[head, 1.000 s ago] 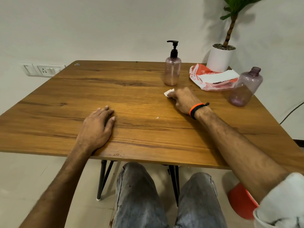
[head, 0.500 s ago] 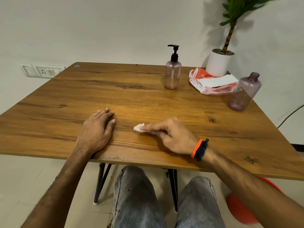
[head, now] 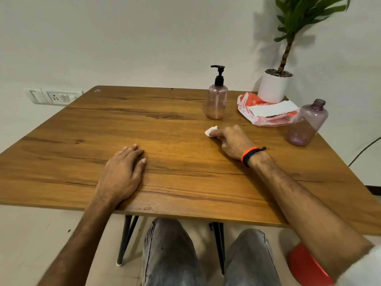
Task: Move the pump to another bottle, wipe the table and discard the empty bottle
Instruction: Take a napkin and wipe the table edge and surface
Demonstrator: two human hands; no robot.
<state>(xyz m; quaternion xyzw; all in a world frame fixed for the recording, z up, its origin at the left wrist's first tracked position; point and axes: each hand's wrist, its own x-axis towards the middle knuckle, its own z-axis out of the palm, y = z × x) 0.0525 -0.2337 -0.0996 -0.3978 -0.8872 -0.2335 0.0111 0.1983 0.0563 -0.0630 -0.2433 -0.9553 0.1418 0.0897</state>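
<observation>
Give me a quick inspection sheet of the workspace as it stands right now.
Surface: wooden table, small droplets near the front edge.
Job's things: pump bottle upright; open bottle upright, no pump; white wipe on the table.
Clutter: orange packet, potted plant.
Hands: left hand flat on the table; right hand holds the wipe.
Cables: dark cable at right.
Surroundings: wall socket, red bin on the floor.
</observation>
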